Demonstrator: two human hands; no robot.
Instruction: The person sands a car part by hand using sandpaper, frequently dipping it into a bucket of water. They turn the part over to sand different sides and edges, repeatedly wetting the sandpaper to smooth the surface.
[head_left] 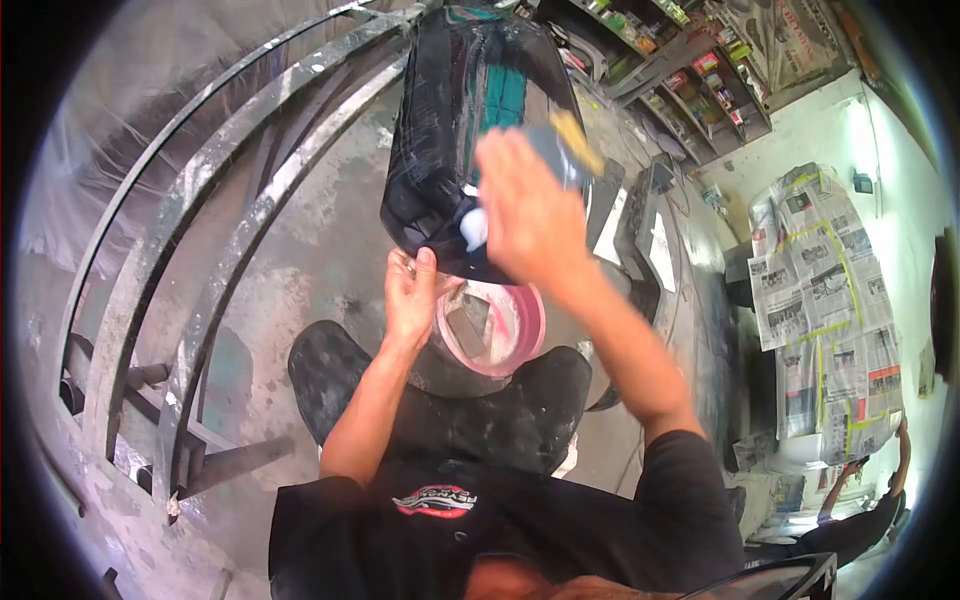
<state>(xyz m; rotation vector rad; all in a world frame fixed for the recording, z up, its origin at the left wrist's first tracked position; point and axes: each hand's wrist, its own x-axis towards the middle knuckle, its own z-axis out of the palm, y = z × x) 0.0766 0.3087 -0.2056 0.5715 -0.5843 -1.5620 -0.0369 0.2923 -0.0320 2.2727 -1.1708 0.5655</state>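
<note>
A glossy black panel (440, 130), long and curved, stretches away from me above my knees, with green reflections on its wet-looking surface. My left hand (408, 298) grips its near left edge, thumb on top and fingers curled below. Over the panel's right side is my right hand (530, 205), smeared by motion. It is closed on a flat grey pad with a yellow edge (565, 150), whose exact kind is blurred. A white highlight or patch (474, 228) shows beside the right hand. Below the panel's near end stands a pink bucket (530, 345) with a greyish block-like piece (468, 322) in it.
Curved metal bars (215, 190) of a paint-spattered frame rise on my left. Shelves (700, 90) of small goods stand at the back right. A newspaper-masked vehicle part (825, 290) is on the right, with another person (850, 525) working beside it.
</note>
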